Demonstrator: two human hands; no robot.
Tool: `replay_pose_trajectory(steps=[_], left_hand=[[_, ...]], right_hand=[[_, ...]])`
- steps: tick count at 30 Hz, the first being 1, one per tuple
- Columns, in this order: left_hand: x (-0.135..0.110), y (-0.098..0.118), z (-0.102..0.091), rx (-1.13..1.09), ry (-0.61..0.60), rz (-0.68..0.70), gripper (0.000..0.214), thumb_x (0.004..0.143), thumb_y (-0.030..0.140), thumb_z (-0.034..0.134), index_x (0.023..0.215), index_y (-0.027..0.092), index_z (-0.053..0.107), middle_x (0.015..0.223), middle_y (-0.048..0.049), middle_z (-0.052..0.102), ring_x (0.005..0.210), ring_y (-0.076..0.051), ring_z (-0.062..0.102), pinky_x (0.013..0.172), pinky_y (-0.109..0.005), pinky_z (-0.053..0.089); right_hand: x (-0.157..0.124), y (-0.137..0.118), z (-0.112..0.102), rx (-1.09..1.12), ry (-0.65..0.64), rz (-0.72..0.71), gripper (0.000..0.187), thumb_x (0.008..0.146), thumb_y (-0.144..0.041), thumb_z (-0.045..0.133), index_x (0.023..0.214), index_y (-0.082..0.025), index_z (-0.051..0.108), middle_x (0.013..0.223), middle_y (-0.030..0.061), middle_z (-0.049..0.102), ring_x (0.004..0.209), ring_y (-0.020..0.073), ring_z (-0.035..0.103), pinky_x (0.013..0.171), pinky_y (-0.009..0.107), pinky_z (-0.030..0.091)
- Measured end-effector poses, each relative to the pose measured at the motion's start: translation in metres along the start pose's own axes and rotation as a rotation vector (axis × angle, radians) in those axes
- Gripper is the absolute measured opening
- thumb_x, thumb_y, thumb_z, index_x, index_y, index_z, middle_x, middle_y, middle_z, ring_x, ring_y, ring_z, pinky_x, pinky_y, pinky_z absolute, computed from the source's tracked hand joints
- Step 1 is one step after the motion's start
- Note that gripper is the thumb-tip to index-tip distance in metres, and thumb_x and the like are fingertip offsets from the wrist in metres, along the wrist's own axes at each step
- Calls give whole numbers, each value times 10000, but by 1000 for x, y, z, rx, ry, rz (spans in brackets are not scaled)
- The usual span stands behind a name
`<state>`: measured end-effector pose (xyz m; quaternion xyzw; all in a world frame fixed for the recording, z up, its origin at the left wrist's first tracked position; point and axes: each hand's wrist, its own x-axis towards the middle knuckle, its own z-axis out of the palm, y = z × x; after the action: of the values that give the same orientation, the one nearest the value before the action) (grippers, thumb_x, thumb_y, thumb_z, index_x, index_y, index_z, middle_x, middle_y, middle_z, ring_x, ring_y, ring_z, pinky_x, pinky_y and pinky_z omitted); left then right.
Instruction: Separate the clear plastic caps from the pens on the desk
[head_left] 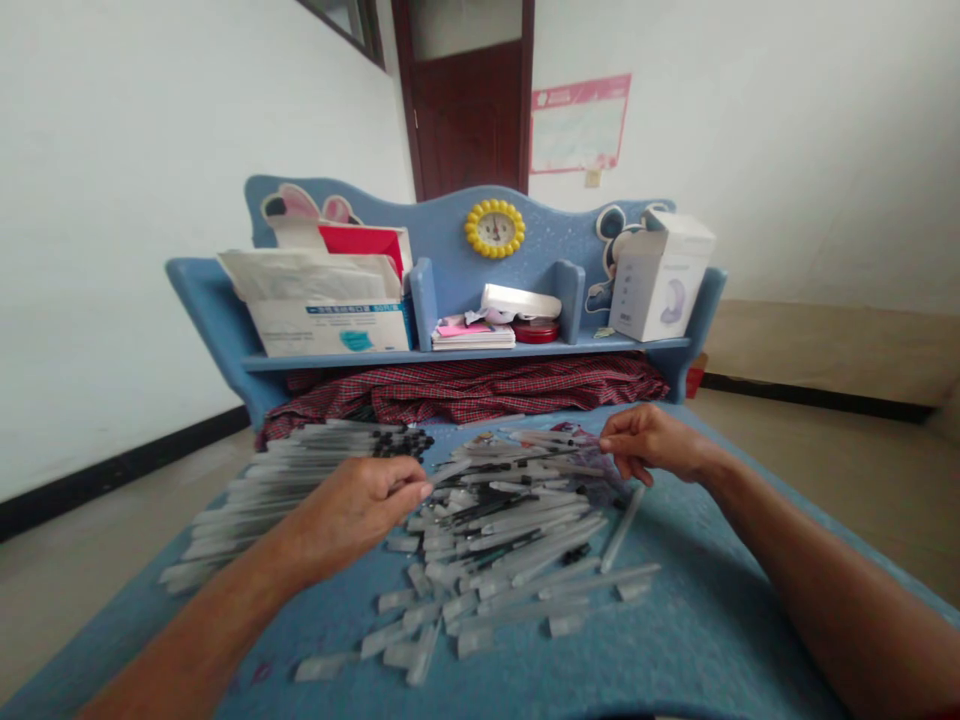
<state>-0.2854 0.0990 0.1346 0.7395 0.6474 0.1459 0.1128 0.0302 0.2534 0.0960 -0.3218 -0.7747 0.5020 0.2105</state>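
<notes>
My left hand (364,505) is closed in a pinch at the left of the loose pile, on a translucent pen cap (451,472) that points right from the fingertips. My right hand (651,440) hovers over the pile's right edge, thumb and forefinger pressed together. A thin dark pen refill (559,453) seems to run into that pinch. Between and below the hands lie clear pen barrels (536,545), dark refills and frosted caps (474,640), all mixed. Beyond my left forearm is a neat row of assembled-looking pens (259,490) with black ends.
At the table's (675,640) back, a blue shelf (465,352) holds a mask box (330,325), papers, a red round case (536,331) and a white box (664,280). Checked cloth (465,390) is bunched beneath it. A crumpled clear bag (592,465) lies near my right hand.
</notes>
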Motion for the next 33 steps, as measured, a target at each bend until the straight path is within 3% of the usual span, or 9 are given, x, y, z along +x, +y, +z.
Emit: replay_pose_trajectory(steps=[6, 9, 12, 17, 20, 22, 26, 33], left_hand=[[-1, 1, 12, 26, -6, 37, 340, 855, 385, 378, 764, 162, 618, 606, 24, 547, 577, -125, 520, 538, -212, 323], [-2, 3, 15, 18, -17, 48, 324, 862, 369, 382, 762, 165, 613, 630, 23, 564, 599, -125, 538, 551, -210, 326], [-3, 7, 17, 16, -28, 59, 307, 870, 355, 386, 764, 167, 604, 630, 25, 559, 595, -121, 538, 550, -210, 324], [-8, 22, 24, 26, -29, 116, 221, 873, 297, 415, 846, 183, 603, 682, 23, 582, 642, -124, 556, 593, -216, 349], [-13, 34, 32, 49, -13, 212, 197, 880, 261, 415, 888, 185, 596, 799, -10, 616, 765, -152, 575, 691, -241, 385], [-17, 42, 36, 66, -9, 274, 190, 886, 240, 410, 925, 186, 588, 841, -25, 621, 816, -163, 575, 737, -254, 392], [-23, 50, 30, 85, -58, 326, 168, 883, 226, 423, 912, 186, 583, 821, -20, 621, 798, -158, 576, 711, -239, 391], [-21, 29, 3, -21, -148, 179, 309, 909, 345, 395, 731, 170, 578, 642, 29, 553, 598, -109, 531, 556, -206, 323]], right_hand=[[2, -5, 25, -125, 81, 2, 245, 795, -356, 515, 634, -171, 523, 423, -49, 539, 288, 58, 407, 313, 171, 274], [1, -6, 26, -245, 0, 41, 253, 794, -353, 512, 618, -173, 524, 432, -46, 524, 301, 66, 407, 317, 180, 282], [1, -7, 26, -369, 48, 45, 258, 807, -347, 503, 631, -165, 548, 425, -46, 491, 333, 74, 414, 341, 189, 295], [-5, -21, 47, -539, 259, -289, 260, 856, -357, 488, 768, -152, 621, 608, -1, 591, 531, 103, 524, 500, 215, 381], [-17, -37, 74, -684, 220, -557, 277, 866, -386, 501, 975, -159, 614, 828, 52, 645, 713, 144, 577, 637, 256, 420], [-26, -47, 90, -819, 139, -674, 276, 881, -374, 485, 1009, -157, 599, 828, 61, 637, 732, 159, 573, 641, 270, 405], [-33, -51, 104, -961, 36, -726, 196, 919, -255, 419, 877, -168, 589, 706, 23, 607, 615, 136, 532, 572, 269, 341], [-27, -39, 89, -900, 98, -637, 252, 942, -302, 367, 923, -178, 585, 730, 38, 626, 648, 141, 560, 593, 269, 347]])
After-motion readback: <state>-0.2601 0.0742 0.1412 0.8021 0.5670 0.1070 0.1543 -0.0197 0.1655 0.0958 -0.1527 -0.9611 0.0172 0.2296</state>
